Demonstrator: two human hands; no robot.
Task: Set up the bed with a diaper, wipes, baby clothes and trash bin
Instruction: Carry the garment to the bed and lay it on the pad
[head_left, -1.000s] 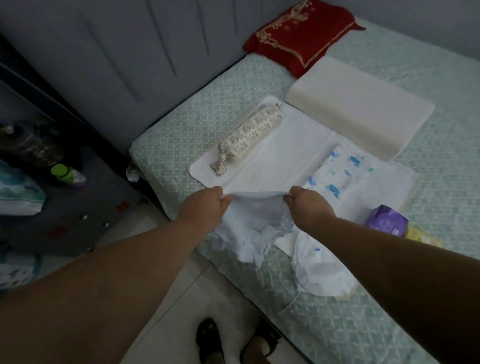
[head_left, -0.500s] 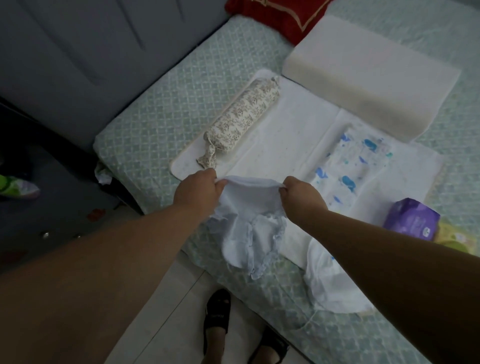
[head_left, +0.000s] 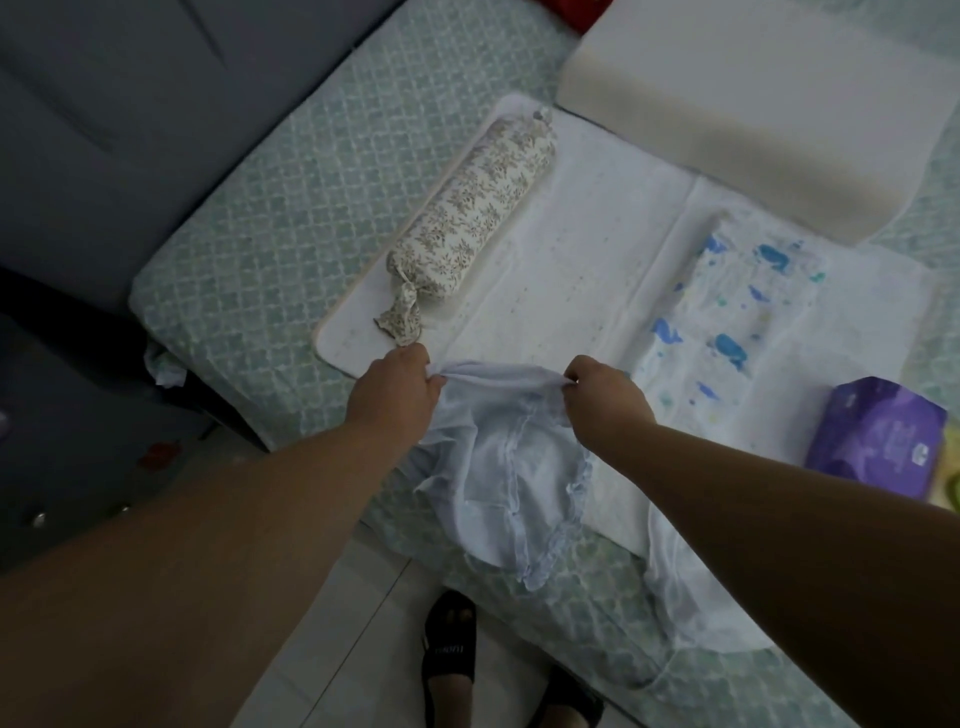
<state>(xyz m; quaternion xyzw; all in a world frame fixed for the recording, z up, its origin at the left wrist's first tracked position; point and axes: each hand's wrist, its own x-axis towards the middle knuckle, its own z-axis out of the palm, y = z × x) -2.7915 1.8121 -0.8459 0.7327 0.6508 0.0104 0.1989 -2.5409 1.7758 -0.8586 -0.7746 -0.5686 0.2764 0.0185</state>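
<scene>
- I see the bed (head_left: 270, 208) running from 7 o'clock up to 1 o'clock across the view, its green diamond-pattern cover bare along the left side.
- On it lies the white changing mat (head_left: 587, 270), long axis from 9 to 3 o'clock; the floral bolster (head_left: 475, 208) rests on the mat's left part and the foam pillow (head_left: 753, 104) lies just past its far edge at 1 o'clock.
- The diaper (head_left: 727, 317), printed with blue whales, lies flat on the mat at 3 o'clock from my hands.
- The baby garment (head_left: 504, 467), pale and frilled, hangs from both hands over the near edge of the mat, its top hem stretched from 9 to 3 o'clock and its body trailing toward 6 o'clock.
- My left hand (head_left: 397, 395) pinches the hem's left corner; my right hand (head_left: 608, 400) pinches the right corner. Both are equally near it.
- I judge the next move turns on laying the garment forward, toward 12 o'clock, onto the open stretch of mat between bolster and diaper.
- The purple wipes pack (head_left: 878, 441) sits at 3 o'clock near the bed's edge; its printing is too small for me to read.
- No trash bin shows in this view.
</scene>
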